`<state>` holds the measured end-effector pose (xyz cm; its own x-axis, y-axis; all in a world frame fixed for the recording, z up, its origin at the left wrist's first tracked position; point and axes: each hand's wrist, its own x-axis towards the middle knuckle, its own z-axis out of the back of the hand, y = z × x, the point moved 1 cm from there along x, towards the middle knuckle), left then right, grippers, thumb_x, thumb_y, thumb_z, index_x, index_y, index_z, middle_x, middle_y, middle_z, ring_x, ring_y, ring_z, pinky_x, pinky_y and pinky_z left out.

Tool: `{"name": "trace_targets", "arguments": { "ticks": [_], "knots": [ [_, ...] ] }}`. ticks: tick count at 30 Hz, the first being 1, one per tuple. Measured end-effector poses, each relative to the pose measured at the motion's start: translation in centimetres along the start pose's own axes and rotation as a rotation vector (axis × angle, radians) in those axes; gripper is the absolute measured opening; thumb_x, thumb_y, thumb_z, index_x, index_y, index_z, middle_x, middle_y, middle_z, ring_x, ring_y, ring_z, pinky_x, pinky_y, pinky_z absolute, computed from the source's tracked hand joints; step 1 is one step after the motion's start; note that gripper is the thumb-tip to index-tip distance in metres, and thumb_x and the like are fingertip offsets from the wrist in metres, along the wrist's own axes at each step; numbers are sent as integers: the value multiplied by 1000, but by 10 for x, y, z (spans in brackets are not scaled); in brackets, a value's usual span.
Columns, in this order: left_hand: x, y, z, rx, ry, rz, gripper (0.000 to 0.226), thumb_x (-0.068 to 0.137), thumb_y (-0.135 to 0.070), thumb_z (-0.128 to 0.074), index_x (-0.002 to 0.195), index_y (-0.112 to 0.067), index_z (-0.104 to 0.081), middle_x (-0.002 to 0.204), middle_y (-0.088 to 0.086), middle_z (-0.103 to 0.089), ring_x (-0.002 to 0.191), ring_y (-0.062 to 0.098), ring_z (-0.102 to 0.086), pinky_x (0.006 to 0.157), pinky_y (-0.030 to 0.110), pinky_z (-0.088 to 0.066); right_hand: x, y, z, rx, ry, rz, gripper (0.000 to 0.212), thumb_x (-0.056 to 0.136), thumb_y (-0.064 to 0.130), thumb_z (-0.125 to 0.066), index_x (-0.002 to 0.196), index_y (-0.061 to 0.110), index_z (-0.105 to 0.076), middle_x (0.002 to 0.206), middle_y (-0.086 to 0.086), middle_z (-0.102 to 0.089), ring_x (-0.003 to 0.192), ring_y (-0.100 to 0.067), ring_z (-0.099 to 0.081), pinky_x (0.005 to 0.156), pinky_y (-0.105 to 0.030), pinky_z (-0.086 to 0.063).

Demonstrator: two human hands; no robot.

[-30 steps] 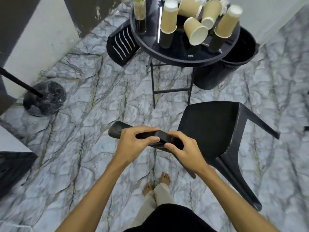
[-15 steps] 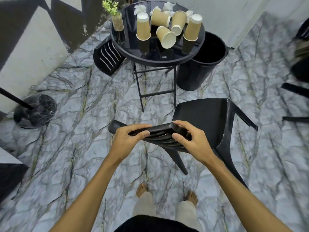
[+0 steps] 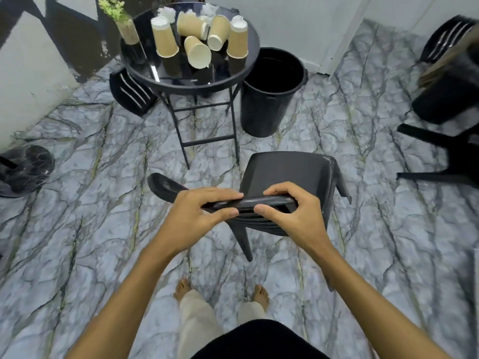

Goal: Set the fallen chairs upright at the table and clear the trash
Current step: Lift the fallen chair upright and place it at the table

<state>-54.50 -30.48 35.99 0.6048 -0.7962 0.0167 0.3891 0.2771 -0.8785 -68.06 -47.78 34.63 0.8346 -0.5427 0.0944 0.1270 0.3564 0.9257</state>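
Floor stand base (image 3: pixel 24 169) sits far left, well clear of me. Next over, one chair (image 3: pixel 133 93) lies tipped against the near-left side of the table (image 3: pixel 145 71), not yet dealt with. Tabletop holds paper cups (image 3: pixel 198 51), some upright, some on their sides, crumpled tissue stuffed in a few, plus a small plant (image 3: pixel 121 22). Black bin (image 3: pixel 269 99) stands just right of the table, open, near enough for the trash.

Centre: the chair in hand (image 3: pixel 287 174). My left hand (image 3: pixel 197 216) is clamped on the top edge of the backrest, thumb under, fingers over. My right hand (image 3: pixel 293 216) is clamped on the same edge just beside it. Seat faces the table; the chair looks about upright, but I can't tell whether all legs are down.

To do this well: keep both grips closed, lower evenly so the chair doesn't rock, check it stands steady before letting go. My bare feet are close to the rear leg, so I'd set it down forward, toward the table.

Far right, a third chair (image 3: pixel 440 141) is on its side, blurred. That's probably next.
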Motion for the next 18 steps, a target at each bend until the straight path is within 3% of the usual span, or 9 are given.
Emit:
{"name": "trace_targets", "arguments": {
  "ticks": [6,9,14,18],
  "knots": [
    [9,-11,-27,-102,206,47,31,72,-19,-81,103,-19,-78,106,-10,-75,106,6,-68,95,21,-50,-39,-28,80,81,-71,-91,27,66,35,-87,84,25,-69,85,9,-70,79,-12,-66,71,-21,-50],
    [14,-6,-31,-115,246,87,33,67,-19,-83,100,-19,-78,104,-9,-75,102,8,-69,89,16,-50,-56,-44,113,113,-102,-135,31,64,42,-83,85,24,-70,86,7,-70,79,-13,-66,71,-30,-52],
    [27,1,-46,-101,346,72,44,59,-42,-85,98,-23,-79,101,0,-74,98,13,-66,87,18,-49,-86,-69,157,183,-165,-227,40,55,55,-86,83,31,-70,91,3,-69,81,-21,-65,73,-42,-54],
    [41,8,-64,-48,414,42,51,55,-50,-83,98,-22,-79,105,-7,-76,112,7,-62,100,3,-29,-102,-87,189,226,-196,-271,43,50,50,-88,82,26,-72,88,-13,-65,84,-23,-62,74,-48,-52]
  ]
}}
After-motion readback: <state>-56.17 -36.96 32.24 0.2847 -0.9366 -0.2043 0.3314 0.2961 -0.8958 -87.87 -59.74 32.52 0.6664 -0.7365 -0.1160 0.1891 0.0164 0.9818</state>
